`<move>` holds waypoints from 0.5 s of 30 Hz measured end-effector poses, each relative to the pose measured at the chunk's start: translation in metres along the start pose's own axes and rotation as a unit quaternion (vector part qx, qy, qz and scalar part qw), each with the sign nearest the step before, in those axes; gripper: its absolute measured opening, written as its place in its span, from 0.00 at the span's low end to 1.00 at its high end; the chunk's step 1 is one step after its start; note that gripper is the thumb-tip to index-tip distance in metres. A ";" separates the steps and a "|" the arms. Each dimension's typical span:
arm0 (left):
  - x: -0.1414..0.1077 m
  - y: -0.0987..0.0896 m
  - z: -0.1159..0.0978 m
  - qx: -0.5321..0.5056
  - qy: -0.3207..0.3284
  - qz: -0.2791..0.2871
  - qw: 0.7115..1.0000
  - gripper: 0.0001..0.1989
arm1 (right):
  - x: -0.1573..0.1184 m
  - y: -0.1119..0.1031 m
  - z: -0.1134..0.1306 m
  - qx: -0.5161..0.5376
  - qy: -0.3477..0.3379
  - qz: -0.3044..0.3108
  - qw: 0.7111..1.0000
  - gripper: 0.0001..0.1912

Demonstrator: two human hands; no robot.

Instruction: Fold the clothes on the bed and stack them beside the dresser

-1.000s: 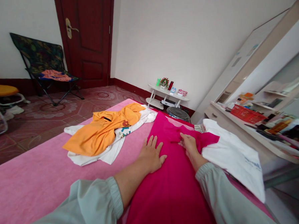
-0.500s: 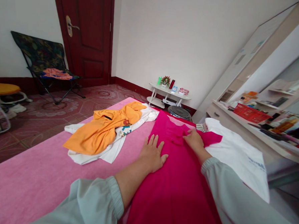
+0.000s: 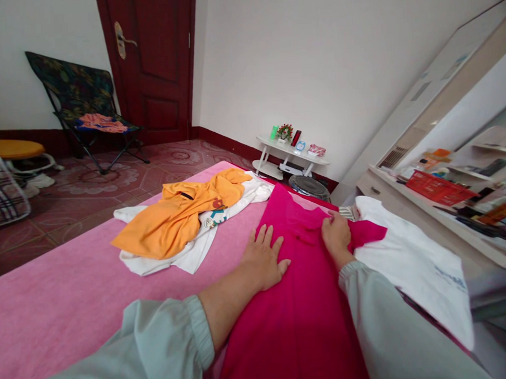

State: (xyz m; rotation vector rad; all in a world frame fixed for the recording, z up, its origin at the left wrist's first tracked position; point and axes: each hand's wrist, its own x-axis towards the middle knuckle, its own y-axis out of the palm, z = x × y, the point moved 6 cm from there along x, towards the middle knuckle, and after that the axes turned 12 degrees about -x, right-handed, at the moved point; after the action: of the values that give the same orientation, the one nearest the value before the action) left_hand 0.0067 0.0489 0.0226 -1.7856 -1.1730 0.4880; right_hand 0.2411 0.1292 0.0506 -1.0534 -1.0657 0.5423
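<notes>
A long magenta garment [image 3: 301,300] with a short sleeve is spread on the pink bedcover, its lower end running out of view; I cannot tell whether it is a dress or a shirt. My left hand [image 3: 265,259] rests flat on its left side, fingers spread. Near the neckline and shoulder, my right hand [image 3: 337,233] has its fingers closed on the fabric, which wrinkles beside them. To the left, an orange T-shirt [image 3: 173,219] lies crumpled over white clothing [image 3: 192,255]. A white T-shirt [image 3: 409,255] lies right of my right hand, partly under the magenta sleeve.
The pink bedcover [image 3: 63,295] spreads to the left. At right stands a dressing table with a red basket [image 3: 439,188] and several bottles. Beyond the bed are a low white stand [image 3: 271,146], a folding chair [image 3: 82,96] and a dark red door [image 3: 157,64].
My right hand has moved slightly right and forward, drawing the magenta fabric a little outward. My left hand stays flat on the garment. The whole view has shifted slightly.
</notes>
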 end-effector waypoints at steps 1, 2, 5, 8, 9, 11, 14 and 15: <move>0.000 0.000 0.000 0.000 0.001 -0.001 1.000 0.33 | -0.006 -0.002 0.007 0.016 -0.042 -0.029 0.999 0.26; 0.000 0.000 0.000 0.001 0.001 -0.001 1.000 0.33 | -0.013 0.000 0.015 0.028 -0.101 -0.032 0.994 0.27; 0.001 0.000 0.001 0.003 0.001 0.001 1.000 0.32 | -0.035 0.024 0.036 0.007 -0.260 0.121 0.958 0.30; 0.001 0.000 0.002 0.002 0.001 0.002 1.000 0.32 | -0.049 0.029 0.037 -0.025 -0.260 0.222 0.939 0.32; 0.001 0.000 0.002 0.000 0.004 0.001 1.000 0.33 | -0.052 0.022 0.036 -0.020 -0.248 0.212 0.945 0.33; 0.002 0.000 0.004 -0.007 0.016 -0.003 1.000 0.33 | -0.067 0.000 0.039 0.015 -0.247 0.157 0.956 0.32; 0.004 -0.002 0.008 -0.037 0.040 -0.015 0.998 0.30 | -0.112 -0.036 0.045 0.098 -0.306 0.092 0.942 0.27; 0.005 -0.003 0.011 -0.054 0.043 -0.023 0.997 0.29 | -0.131 -0.045 0.046 0.124 -0.329 0.089 0.932 0.26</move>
State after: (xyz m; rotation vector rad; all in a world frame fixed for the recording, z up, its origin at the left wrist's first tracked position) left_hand 0.0002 0.0589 0.0204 -1.8481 -1.1966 0.3226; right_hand 0.1389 0.0254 0.0376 -0.7555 -1.4395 1.2015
